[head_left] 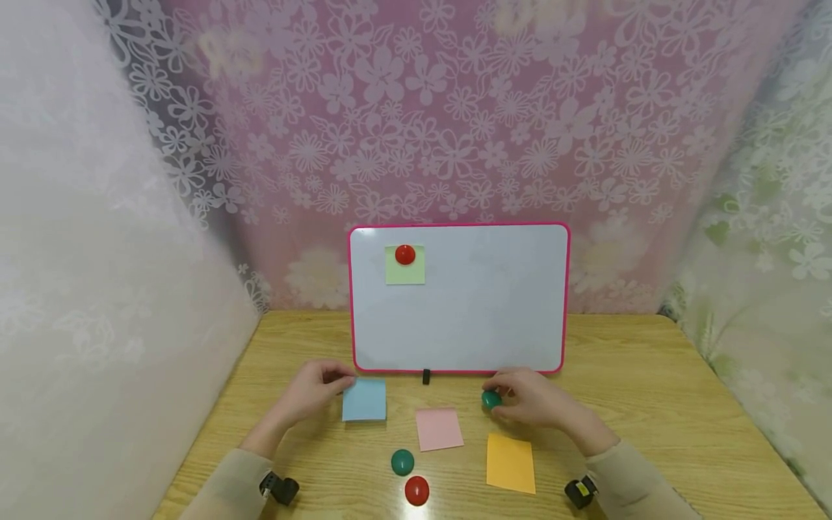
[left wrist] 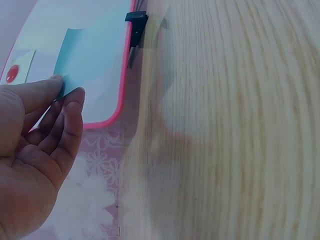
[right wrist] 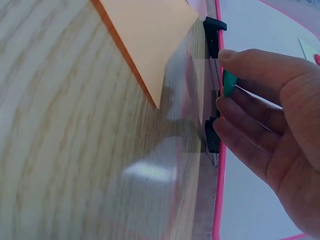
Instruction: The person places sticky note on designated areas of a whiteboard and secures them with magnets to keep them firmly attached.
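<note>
My left hand (head_left: 314,390) pinches a blue sticky note (head_left: 364,399) by its upper left corner, thumb against fingertips. The left wrist view shows the blue note (left wrist: 90,57) raised off the wood, overlapping the whiteboard behind it. Between the thumb and fingers of my right hand (head_left: 529,397) is a green round magnet (head_left: 491,400), held just in front of the board's lower edge. Seen from the right wrist, the magnet (right wrist: 229,83) is partly covered by the fingers. The pink-framed whiteboard (head_left: 468,310) stands upright, bearing a light green note (head_left: 405,276) under a red magnet (head_left: 405,254).
On the wooden table (head_left: 312,462) lie a pink note (head_left: 439,430) and an orange note (head_left: 510,464). A second green magnet (head_left: 402,462) and a red magnet (head_left: 417,491) sit near the front. Small black feet (right wrist: 212,135) support the board. A flowered curtain (head_left: 416,108) hangs behind.
</note>
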